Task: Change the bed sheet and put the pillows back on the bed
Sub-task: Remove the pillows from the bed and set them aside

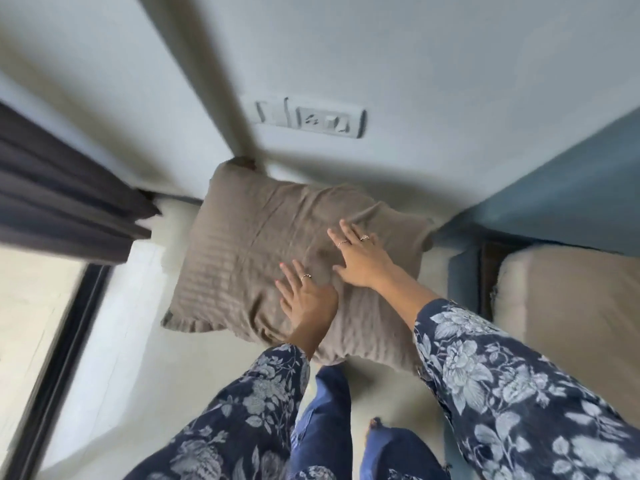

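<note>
A taupe, faintly striped pillow is seen lying on the pale bed sheet at the head of the bed, its far corner pushed up against the grey wall just below a switch plate. Both hands are laid flat on the top of the pillow. The left hand is placed on the near half of the pillow, with its fingers straight and slightly spread, and a ring is worn on one of them. The right hand is set just beyond and to the right of the left, nearly touching it; its fingers are likewise stretched out and spread on the fabric, and two rings are seen on them. Nothing is pinched or gripped by either hand. Both forearms are covered by dark blue sleeves with a pale flower print, and blue jeans are seen below, on the bed sheet. A dark grey curtain hangs at the left above a window frame. A blue-painted wall section is seen at the right, and a second mattress in a pale cover lies below it, well apart from the pillow.
</note>
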